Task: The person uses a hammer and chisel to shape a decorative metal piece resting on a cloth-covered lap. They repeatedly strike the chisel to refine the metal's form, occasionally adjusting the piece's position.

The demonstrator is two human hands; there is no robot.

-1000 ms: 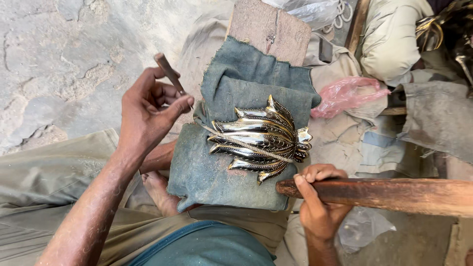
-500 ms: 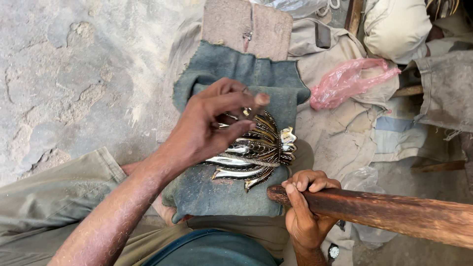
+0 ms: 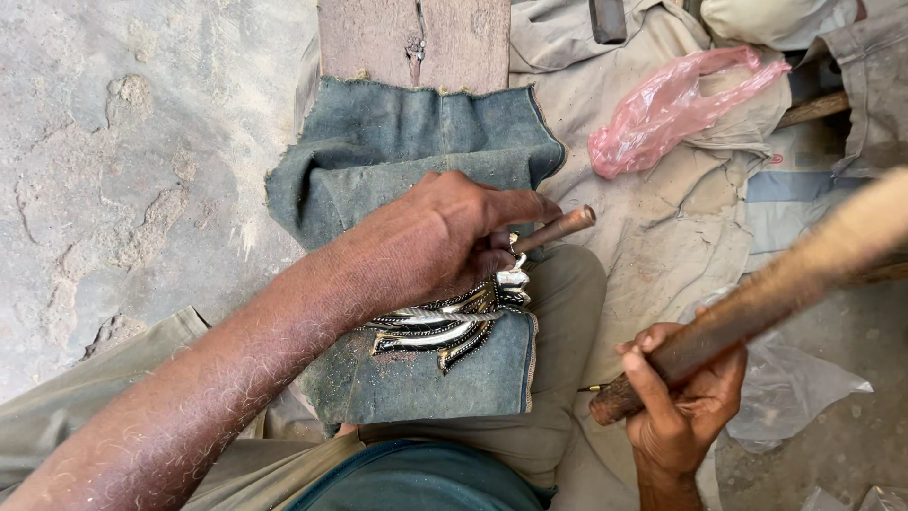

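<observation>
Two hands work a ribbed, shiny metal ornament [image 3: 445, 326] lying on a folded blue denim cloth [image 3: 416, 161] over the person's lap. At left, the left hand [image 3: 435, 241] presses on the ornament, its fingers closed around a short rod-like punch [image 3: 553, 229] set against the piece. At right, the right hand [image 3: 676, 402] grips a wooden mallet handle [image 3: 757, 303], fingers fully wrapped, raised and blurred. Judged step: chasing the metal; a strike calls for a steady punch.

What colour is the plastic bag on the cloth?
Pink, translucent plastic bag; the head view shows it.
</observation>
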